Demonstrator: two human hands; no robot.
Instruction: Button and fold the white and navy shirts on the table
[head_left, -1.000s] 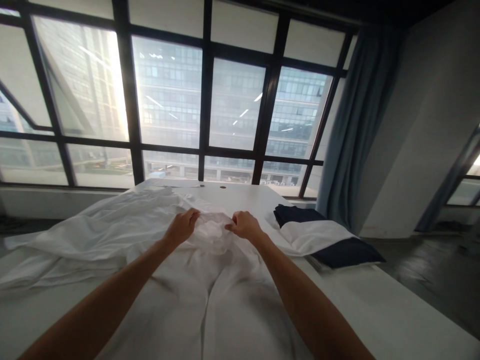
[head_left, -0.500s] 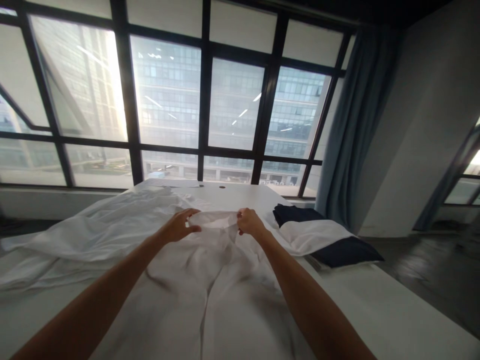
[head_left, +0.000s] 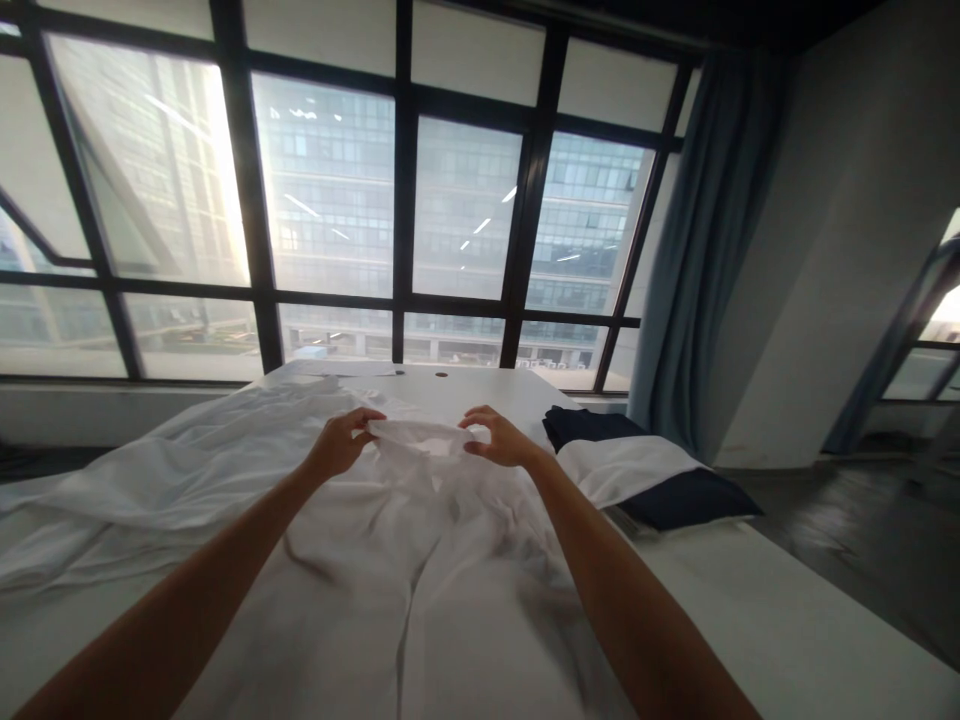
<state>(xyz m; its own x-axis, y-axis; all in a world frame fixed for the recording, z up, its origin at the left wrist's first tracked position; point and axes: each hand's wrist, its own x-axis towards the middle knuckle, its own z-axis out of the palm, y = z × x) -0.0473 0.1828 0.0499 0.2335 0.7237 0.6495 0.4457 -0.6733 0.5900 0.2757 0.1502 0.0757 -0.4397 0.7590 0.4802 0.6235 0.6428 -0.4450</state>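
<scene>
A white garment (head_left: 480, 610) lies spread on the table in front of me, with a long dark gap down its middle. Its far end is a raised band (head_left: 420, 432) that stands up as a loose loop between my hands. My left hand (head_left: 343, 440) pinches the left end of this band between thumb and fingers. At the band's right end, my right hand (head_left: 499, 437) has its thumb and fingers apart around the edge. Whether those fingertips touch the cloth I cannot tell. Creases run through the garment below the band.
More rumpled white cloth (head_left: 195, 460) covers the left of the white table (head_left: 757, 590). On the right is a stack of folded dark navy cloth (head_left: 694, 500) with a white piece (head_left: 630, 465) across it. Windows and a blue curtain (head_left: 690, 270) stand beyond.
My left hand has closed from an open grip to a pinch on the band. My right hand has opened from its pinch. The band has shifted slightly left.
</scene>
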